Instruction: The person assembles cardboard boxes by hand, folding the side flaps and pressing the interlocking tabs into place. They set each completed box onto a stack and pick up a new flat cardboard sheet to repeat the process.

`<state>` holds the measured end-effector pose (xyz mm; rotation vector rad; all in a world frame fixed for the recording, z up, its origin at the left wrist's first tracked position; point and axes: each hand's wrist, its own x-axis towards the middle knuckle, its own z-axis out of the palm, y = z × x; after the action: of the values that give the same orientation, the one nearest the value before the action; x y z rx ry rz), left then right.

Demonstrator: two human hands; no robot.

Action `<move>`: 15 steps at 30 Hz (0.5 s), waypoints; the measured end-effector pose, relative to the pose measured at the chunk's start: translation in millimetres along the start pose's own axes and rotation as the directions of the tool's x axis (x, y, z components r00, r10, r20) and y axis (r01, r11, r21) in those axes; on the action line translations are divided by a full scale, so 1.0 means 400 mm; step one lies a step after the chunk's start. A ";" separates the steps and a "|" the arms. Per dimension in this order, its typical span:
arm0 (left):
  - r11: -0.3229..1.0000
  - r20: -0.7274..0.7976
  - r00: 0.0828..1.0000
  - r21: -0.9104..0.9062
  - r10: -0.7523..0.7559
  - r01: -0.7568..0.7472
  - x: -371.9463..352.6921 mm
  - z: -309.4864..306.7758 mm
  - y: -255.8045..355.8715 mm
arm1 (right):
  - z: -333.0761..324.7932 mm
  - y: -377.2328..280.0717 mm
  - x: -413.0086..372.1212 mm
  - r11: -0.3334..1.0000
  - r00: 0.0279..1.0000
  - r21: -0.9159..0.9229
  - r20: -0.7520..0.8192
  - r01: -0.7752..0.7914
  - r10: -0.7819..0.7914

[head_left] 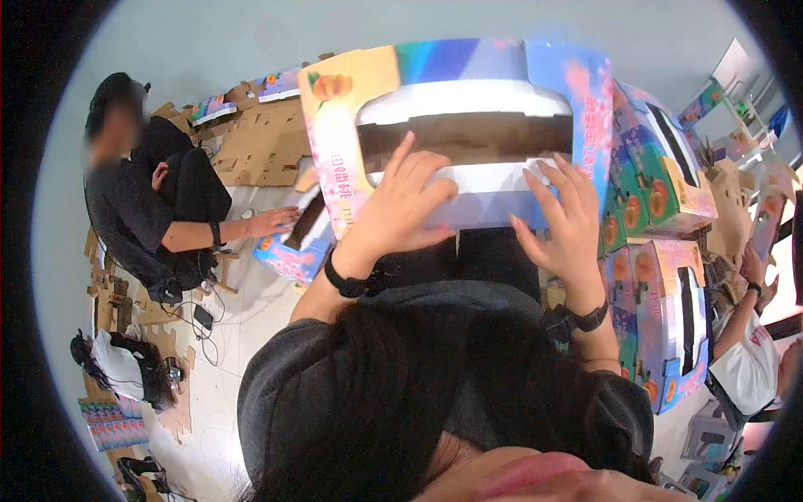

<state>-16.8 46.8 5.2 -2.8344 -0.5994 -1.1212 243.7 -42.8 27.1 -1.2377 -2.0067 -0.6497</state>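
Note:
A printed cardboard fruit box with peach pictures and pink blossoms is in front of me. Its top has a wide cut-out edged in white, and through it the brown cardboard inside shows. My left hand lies over the near left edge of this opening, fingers spread and thumb out to the side. On the near right edge rests my right hand, fingers apart and slightly bent, fingertips on the white flap. Both hands touch the box without visibly gripping it. The box's underside is hidden.
Similar boxes are stacked at my right, with more boxes below. At left, a co-worker in black reaches to another box. Flat cardboard lies behind. Another person in white is at far right.

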 end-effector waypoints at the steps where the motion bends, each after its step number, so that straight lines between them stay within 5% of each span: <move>1: 0.999 0.009 0.999 0.026 0.031 -0.031 0.001 0.005 0.006 | -0.007 -0.005 -0.007 1.000 0.999 -0.026 0.032 -0.008 0.009; 9: 0.999 -0.149 0.989 0.038 -0.019 0.024 -0.022 0.033 0.027 | 0.023 0.020 -0.025 1.000 0.995 0.011 0.104 0.013 -0.014; 15: 0.992 -0.205 0.975 0.065 -0.090 0.106 -0.032 0.032 0.057 | 0.104 -0.009 0.015 0.999 0.994 -0.022 -0.107 0.032 -0.034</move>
<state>-8.7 23.7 -10.2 -2.6104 -0.7548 -1.3504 226.5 -11.5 4.9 -1.1589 -1.9396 -0.7393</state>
